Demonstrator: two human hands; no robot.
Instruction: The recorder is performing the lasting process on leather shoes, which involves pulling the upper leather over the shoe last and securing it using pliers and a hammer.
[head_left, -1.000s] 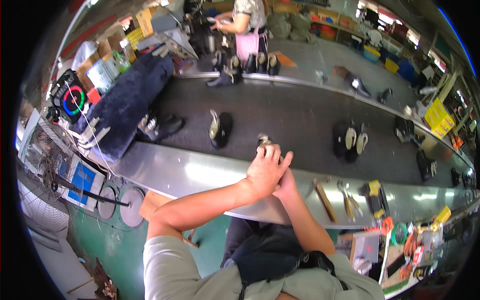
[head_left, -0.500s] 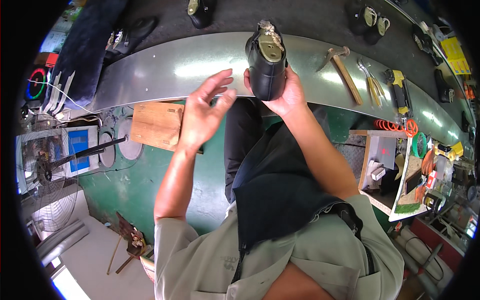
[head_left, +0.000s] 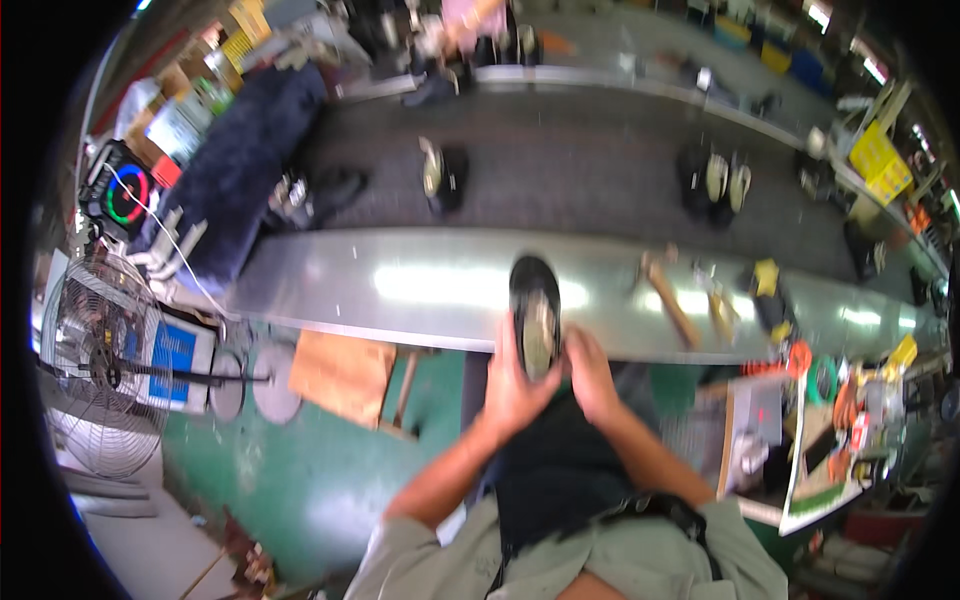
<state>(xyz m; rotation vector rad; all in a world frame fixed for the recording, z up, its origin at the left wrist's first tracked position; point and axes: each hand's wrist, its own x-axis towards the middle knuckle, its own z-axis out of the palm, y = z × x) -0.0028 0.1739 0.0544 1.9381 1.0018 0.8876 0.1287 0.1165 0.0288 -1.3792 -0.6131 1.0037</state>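
Observation:
A black shoe (head_left: 536, 310) with a pale greenish last inside is held over the near edge of the metal bench, its toe pointing away from me. My left hand (head_left: 512, 392) is closed round its near left side, thumb across the heel end. At the shoe's right side, the fingers of my right hand (head_left: 592, 376) are drawn together and appear to press against it; blur softens the contact. To the right on the bench lie a hammer (head_left: 670, 302), pliers (head_left: 722, 312) and a yellow-and-black tool (head_left: 770, 298).
Beyond the metal bench (head_left: 330, 290) runs a dark conveyor belt (head_left: 570, 160) carrying several black shoes. A fan (head_left: 105, 370) stands at left, near a wooden stool (head_left: 345, 375). An open shelf box (head_left: 755, 430) is at lower right. Across the belt, another person's arm (head_left: 480, 18) shows.
The shoe has turned round, its toe now away from me. My left hand, free before, has taken hold of it, while my right hand has shifted to its side. The view has tilted up.

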